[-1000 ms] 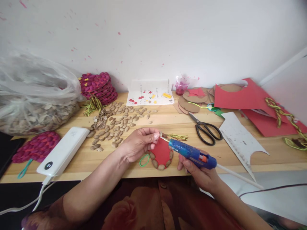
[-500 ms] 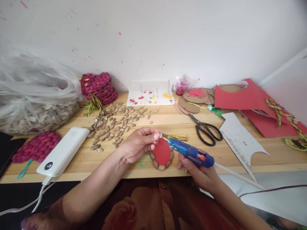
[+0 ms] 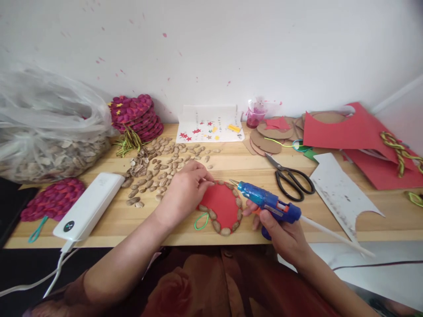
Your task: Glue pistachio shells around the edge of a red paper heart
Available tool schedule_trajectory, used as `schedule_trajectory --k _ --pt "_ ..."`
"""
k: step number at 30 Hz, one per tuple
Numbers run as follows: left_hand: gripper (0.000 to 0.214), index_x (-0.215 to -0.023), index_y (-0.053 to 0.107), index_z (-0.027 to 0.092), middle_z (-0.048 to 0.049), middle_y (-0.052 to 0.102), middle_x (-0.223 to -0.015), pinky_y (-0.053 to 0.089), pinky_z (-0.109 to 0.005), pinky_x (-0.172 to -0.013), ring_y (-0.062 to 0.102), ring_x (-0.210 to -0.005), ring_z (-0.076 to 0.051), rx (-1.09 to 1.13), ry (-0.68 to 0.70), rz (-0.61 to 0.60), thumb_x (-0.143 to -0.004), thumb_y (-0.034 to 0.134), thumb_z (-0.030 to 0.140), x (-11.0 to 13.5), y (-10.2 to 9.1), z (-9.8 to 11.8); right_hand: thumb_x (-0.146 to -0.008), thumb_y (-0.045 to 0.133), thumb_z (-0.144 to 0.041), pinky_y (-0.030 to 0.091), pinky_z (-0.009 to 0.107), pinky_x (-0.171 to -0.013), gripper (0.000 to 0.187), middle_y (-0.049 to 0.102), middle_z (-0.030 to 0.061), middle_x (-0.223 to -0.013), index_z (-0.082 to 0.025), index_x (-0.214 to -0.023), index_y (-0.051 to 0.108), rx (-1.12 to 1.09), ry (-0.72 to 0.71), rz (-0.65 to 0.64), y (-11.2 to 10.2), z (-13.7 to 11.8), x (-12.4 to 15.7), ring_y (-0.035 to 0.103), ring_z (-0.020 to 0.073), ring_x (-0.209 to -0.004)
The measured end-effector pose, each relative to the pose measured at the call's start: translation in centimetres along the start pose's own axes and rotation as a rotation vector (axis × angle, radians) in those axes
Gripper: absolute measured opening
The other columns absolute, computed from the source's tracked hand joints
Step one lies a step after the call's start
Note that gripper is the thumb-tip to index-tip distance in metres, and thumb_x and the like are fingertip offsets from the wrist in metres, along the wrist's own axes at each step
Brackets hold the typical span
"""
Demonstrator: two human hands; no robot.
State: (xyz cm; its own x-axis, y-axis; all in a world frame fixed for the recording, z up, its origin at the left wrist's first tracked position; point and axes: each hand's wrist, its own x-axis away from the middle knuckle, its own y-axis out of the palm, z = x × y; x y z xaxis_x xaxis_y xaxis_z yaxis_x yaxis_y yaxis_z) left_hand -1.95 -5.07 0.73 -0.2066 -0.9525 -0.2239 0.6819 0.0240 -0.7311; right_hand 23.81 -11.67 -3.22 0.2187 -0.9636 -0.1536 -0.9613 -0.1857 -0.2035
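Note:
In the head view my left hand (image 3: 187, 189) is pinched closed at the upper left edge of a red card shape (image 3: 223, 204), pressing a peanut shell that its fingertips mostly hide. Brown peanut shells (image 3: 225, 231) line much of the card's rim, and a green loop of cord (image 3: 201, 221) sticks out at its lower left. My right hand (image 3: 280, 231) is wrapped around a blue hot glue gun (image 3: 266, 200), with a white glue stick (image 3: 337, 235) coming out of its back. The gun's metal tip points left, just above the card's upper right rim and apart from my left fingers.
Loose peanut shells (image 3: 172, 167) lie behind my left hand. Left are a white power bank (image 3: 89, 207), a bag of shells (image 3: 56, 154) and purple decorated pieces (image 3: 135, 114). Black scissors (image 3: 291, 178), cardboard ovals (image 3: 266, 143), red card sheets (image 3: 337, 134) and a white offcut (image 3: 343, 189) lie right.
My left hand has moved the peanut shell from the glue gun's tip down onto the card's upper left rim. The gun has shifted slightly right, away from the fingers.

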Motion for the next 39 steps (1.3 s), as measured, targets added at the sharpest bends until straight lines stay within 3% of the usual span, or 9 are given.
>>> schedule_trajectory --k 8,13,19,33,39 --pt "0.012 -0.081 0.072 0.017 -0.0054 0.065 -0.097 0.052 -0.031 -0.077 0.064 -0.083 -0.018 -0.206 0.038 -0.052 -0.087 0.064 0.011 -0.3 1.1 0.5 -0.101 0.055 -0.041 0.061 0.033 -0.077 0.025 0.075 0.0071 -0.11 -0.026 -0.103 0.075 -0.031 0.067 0.015 -0.2 0.0 -0.1 0.071 0.0225 -0.092" --pt "0.014 -0.079 0.071 0.017 -0.0063 0.066 -0.097 0.053 -0.032 -0.077 0.064 -0.082 -0.019 -0.258 0.02 -0.062 -0.088 0.063 0.012 -0.3 1.3 0.9 -0.101 0.056 -0.041 0.063 0.035 -0.077 0.025 0.077 0.0069 -0.112 -0.027 -0.11 0.075 -0.076 0.152 0.014 -0.2 0.1 0.1 0.074 0.0222 -0.085" --pt "0.012 -0.079 0.072 0.017 -0.0067 0.067 -0.097 0.053 -0.031 -0.078 0.064 -0.082 -0.02 -0.291 -0.021 -0.072 -0.087 0.065 0.011 -0.5 1.4 1.1 -0.101 0.057 -0.04 0.062 0.033 -0.081 0.023 0.079 0.0039 -0.11 -0.03 -0.107 0.076 -0.087 0.156 0.009 -0.2 0.1 0.1 0.075 0.0211 -0.087" --pt "0.014 -0.078 0.07 0.017 -0.0069 0.067 -0.096 0.055 -0.033 -0.079 0.065 -0.082 -0.02 -0.318 -0.038 -0.089 -0.088 0.064 0.013 -0.7 1.4 1.1 -0.1 0.059 -0.042 0.065 0.032 -0.071 0.025 0.08 0.0063 -0.106 -0.027 -0.111 0.076 -0.1 0.172 0.018 -0.2 -0.5 -0.3 0.077 0.0213 -0.078" --pt "0.025 -0.109 0.069 0.017 -0.0078 0.066 -0.108 0.055 -0.034 -0.093 0.066 -0.097 -0.02 -0.165 0.037 -0.008 -0.093 0.053 0.008 0.4 1.3 0.0 -0.099 0.059 -0.043 0.065 0.03 -0.069 0.027 0.079 0.0076 -0.111 -0.027 -0.109 0.078 -0.072 0.169 0.027 -0.1 -0.5 -0.5 0.076 0.0237 -0.089"
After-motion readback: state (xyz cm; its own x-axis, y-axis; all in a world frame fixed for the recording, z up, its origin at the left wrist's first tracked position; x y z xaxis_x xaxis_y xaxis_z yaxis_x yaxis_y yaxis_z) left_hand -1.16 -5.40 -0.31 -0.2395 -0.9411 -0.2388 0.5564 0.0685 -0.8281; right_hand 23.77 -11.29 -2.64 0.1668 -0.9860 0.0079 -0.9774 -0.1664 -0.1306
